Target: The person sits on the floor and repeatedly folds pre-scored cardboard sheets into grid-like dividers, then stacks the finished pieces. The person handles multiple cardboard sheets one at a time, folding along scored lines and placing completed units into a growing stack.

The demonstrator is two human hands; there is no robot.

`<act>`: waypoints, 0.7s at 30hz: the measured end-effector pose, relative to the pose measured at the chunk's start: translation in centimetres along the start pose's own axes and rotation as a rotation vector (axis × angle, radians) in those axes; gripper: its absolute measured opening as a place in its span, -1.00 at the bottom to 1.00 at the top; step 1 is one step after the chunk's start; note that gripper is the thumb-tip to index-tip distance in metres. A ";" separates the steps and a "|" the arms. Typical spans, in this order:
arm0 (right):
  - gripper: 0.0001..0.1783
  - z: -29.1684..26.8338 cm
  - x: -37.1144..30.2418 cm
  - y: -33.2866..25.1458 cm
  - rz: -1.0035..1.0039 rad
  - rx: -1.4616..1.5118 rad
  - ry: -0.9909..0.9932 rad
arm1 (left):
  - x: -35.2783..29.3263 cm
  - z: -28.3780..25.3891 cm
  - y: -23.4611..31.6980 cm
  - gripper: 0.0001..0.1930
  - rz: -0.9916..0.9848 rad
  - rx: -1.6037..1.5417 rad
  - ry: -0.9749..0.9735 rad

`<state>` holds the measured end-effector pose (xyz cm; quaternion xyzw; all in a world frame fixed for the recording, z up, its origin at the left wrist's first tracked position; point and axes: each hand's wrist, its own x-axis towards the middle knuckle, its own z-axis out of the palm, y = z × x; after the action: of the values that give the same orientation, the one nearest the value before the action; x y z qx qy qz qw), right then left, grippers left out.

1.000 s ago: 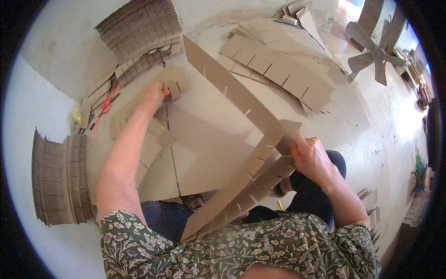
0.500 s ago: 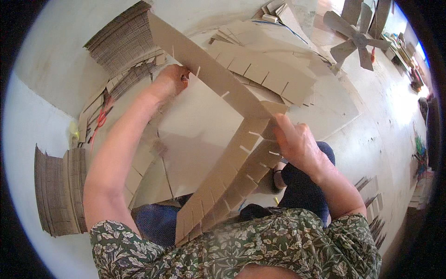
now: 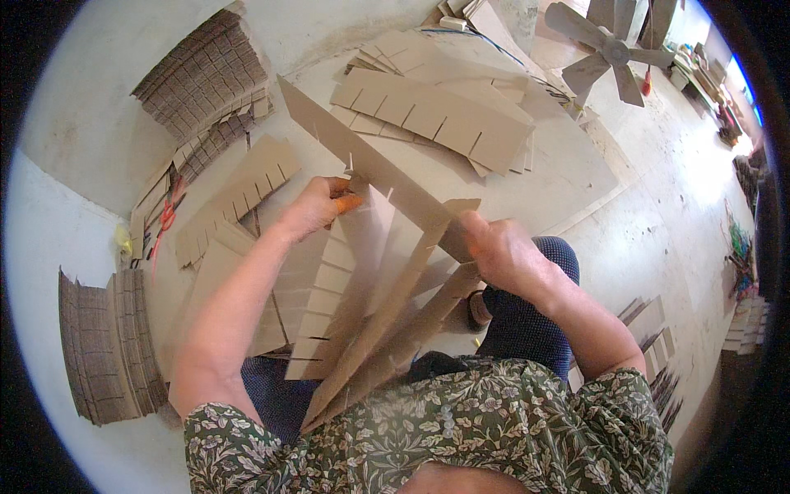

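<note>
My left hand (image 3: 325,202) pinches the far end of a slotted cardboard strip (image 3: 333,284), which slants down toward my lap. That end meets a slot in a long cardboard strip (image 3: 387,177), which crosses diagonally in front of me. My right hand (image 3: 504,253) grips the long strip near its right end, where other slotted strips (image 3: 380,329) join it and run back toward my body. How far the left strip sits in its slot is hidden by my fingers.
Loose slotted strips (image 3: 432,115) lie in a pile ahead, and more (image 3: 234,198) lie left of my arm. Bundles of cardboard partitions (image 3: 202,78) lean on the wall, another stack (image 3: 107,342) stands at left. Red-handled scissors (image 3: 167,218) lie nearby. A fan (image 3: 615,51) stands far right.
My left hand has come nearer and to the right, and a further slotted strip now hangs from it against the long strip. The long strip has swung lower; my right hand keeps its grip.
</note>
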<state>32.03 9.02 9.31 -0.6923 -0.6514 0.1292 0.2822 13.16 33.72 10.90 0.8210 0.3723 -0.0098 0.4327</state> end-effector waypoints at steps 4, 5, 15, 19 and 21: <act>-0.82 0.1 0.1 -0.2 -0.018 0.028 0.036 | 1.9 1.3 -3.4 -0.75 0.260 0.172 0.198; -0.81 0.0 0.2 0.0 0.002 0.024 0.038 | 1.3 1.5 -2.5 -0.75 0.297 0.368 0.238; -0.79 -0.1 0.2 0.3 -0.043 0.054 0.058 | -2.0 2.4 -0.1 -0.78 0.582 1.044 0.254; -0.80 -0.2 0.3 -0.2 -0.052 0.039 0.061 | -2.0 2.5 -0.4 -0.81 0.626 0.693 0.319; -0.81 -0.3 0.5 -0.4 -0.036 0.025 0.049 | -2.2 2.4 -0.2 -0.82 0.620 0.542 0.324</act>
<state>31.92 9.40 9.80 -0.6798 -0.6551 0.1154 0.3090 12.15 30.74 9.98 0.9686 0.1554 0.1520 0.1205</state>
